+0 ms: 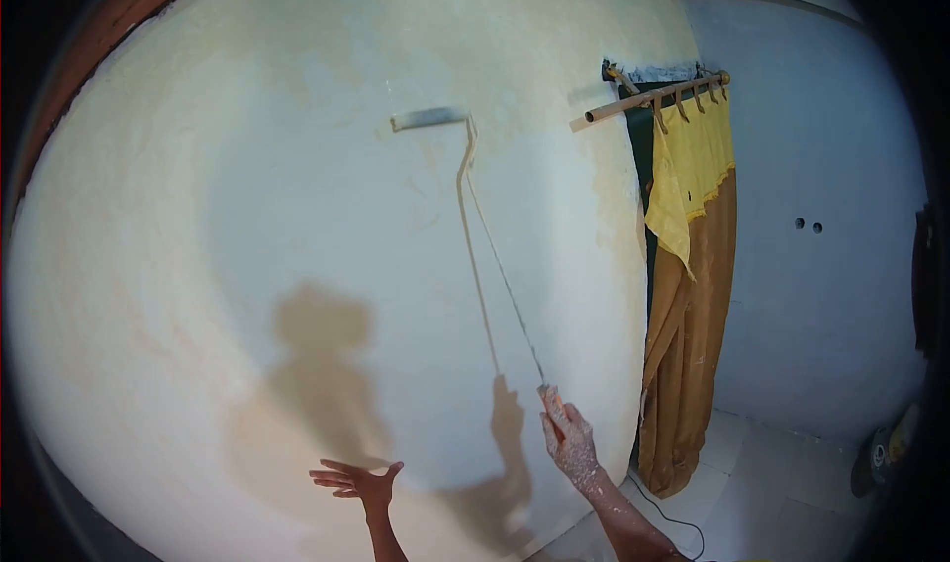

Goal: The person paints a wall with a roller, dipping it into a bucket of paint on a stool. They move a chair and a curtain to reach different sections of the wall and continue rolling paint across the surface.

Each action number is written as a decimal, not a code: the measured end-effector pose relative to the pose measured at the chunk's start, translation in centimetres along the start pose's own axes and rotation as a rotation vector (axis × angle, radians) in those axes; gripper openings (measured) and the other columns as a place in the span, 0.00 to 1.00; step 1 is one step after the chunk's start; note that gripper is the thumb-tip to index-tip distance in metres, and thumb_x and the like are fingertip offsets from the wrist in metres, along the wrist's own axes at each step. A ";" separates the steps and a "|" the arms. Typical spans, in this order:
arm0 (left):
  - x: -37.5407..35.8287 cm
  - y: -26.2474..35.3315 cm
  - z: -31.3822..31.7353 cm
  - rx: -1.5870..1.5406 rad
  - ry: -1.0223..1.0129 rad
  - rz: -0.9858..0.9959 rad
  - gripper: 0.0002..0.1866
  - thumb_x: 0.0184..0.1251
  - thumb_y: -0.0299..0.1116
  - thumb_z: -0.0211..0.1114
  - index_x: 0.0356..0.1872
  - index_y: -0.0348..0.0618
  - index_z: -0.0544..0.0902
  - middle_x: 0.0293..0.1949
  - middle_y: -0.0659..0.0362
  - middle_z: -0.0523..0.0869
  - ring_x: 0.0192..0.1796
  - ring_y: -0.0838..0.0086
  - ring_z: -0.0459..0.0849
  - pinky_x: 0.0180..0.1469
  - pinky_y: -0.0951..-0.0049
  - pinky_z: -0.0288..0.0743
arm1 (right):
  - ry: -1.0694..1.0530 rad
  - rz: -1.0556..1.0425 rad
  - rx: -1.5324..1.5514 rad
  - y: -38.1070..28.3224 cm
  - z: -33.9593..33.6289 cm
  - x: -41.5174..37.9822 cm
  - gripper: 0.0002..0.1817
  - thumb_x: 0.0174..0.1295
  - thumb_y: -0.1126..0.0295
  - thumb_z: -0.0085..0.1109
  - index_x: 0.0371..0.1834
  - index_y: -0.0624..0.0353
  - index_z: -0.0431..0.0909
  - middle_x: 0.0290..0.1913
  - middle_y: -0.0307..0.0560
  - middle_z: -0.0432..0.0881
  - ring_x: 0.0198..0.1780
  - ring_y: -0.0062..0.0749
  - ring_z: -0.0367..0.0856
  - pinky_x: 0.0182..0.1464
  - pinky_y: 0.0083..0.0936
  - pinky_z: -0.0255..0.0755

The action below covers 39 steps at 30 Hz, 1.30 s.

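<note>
My right hand, speckled with white paint, is wrapped round the orange handle of a paint roller. The roller's long thin rod runs up and to the left, and its sleeve lies against the upper middle of the wall. Pale fresh paint covers much of the wall's middle, with yellowish patches around it. My left hand is raised low in front of the wall with its fingers spread, holding nothing. Shadows of my head, arm and the roller fall on the wall.
At the right, a brown curtain with a yellow valance hangs from a wooden rod over a doorway. A dark cable runs across the tiled floor. A bucket-like container stands at the far right, by the bluish wall.
</note>
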<state>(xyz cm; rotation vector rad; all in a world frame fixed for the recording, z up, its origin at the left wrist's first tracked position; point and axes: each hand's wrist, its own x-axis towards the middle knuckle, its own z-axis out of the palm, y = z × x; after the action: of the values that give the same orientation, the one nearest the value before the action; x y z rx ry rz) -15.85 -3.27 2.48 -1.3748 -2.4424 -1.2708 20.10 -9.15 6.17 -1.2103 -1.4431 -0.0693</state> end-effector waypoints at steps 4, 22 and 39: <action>0.0 0.1 -0.2 -0.041 -0.025 0.004 0.87 0.20 0.66 0.81 0.70 0.44 0.20 0.68 0.41 0.10 0.70 0.46 0.07 0.66 0.28 0.27 | 0.142 -0.109 -0.053 -3.7 -4.2 8.1 0.26 0.61 0.78 0.58 0.64 0.54 0.70 0.30 0.57 0.74 0.29 0.49 0.75 0.30 0.37 0.72; 1.7 0.7 -1.5 -0.150 0.035 -0.123 0.88 0.18 0.66 0.81 0.70 0.48 0.19 0.70 0.44 0.11 0.72 0.48 0.10 0.67 0.29 0.29 | 0.122 -0.029 -0.257 -7.8 -7.7 9.7 0.33 0.63 0.77 0.56 0.72 0.44 0.61 0.28 0.51 0.68 0.22 0.43 0.69 0.25 0.36 0.69; 1.5 1.2 -2.1 -0.112 -0.028 -0.133 0.87 0.21 0.64 0.82 0.69 0.45 0.17 0.68 0.41 0.11 0.71 0.46 0.09 0.68 0.31 0.32 | -0.023 -0.049 -0.143 -8.9 -8.0 13.3 0.33 0.62 0.77 0.57 0.72 0.51 0.59 0.31 0.57 0.73 0.27 0.49 0.74 0.30 0.39 0.72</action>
<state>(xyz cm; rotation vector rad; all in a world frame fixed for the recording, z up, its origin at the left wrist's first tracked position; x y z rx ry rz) -16.48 -3.37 5.24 -1.2816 -2.5563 -1.4469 22.76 -10.31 23.84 -1.2953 -1.5092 -0.1958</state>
